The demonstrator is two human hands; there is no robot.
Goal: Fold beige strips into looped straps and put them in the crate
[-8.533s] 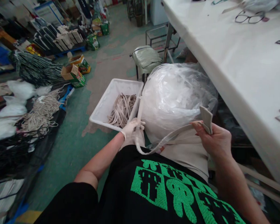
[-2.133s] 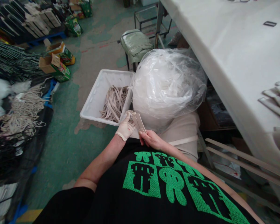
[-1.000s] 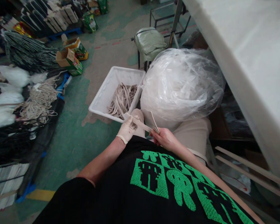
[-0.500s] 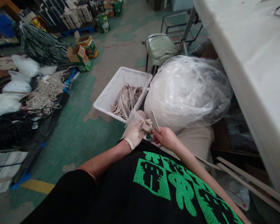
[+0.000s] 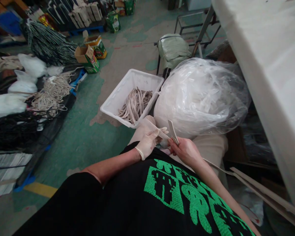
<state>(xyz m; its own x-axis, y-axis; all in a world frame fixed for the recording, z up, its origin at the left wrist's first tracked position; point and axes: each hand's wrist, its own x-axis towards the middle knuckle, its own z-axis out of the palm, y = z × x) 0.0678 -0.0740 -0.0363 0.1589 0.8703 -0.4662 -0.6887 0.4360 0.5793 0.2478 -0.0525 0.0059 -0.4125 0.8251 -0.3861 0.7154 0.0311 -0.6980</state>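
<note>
My left hand (image 5: 147, 143), in a thin off-white glove, is closed on a flat beige strip (image 5: 163, 134). The strip lies slantwise across the fingers, one end sticking out up and to the left. Just to the right, my bare right hand (image 5: 185, 150) pinches the strip's other part between thumb and fingers. A short strip end (image 5: 172, 128) stands up from that grip; whether it is the same piece I cannot tell. Both hands are close together over my lap. Beyond them stands a white plastic bin (image 5: 113, 98) with a heap of similar strips (image 5: 135, 104) inside.
A large clear plastic bag (image 5: 201, 95) of white material bulges right of the bin. A pale covered table (image 5: 263, 49) runs along the right, with long strips (image 5: 263, 190) below it. Cord bundles (image 5: 54, 93) lie on the left, near cardboard boxes (image 5: 87, 59).
The strip was bent in a loop over the gloved fingers and now lies straighter. My right hand has shifted a little right, and the view has turned slightly left.
</note>
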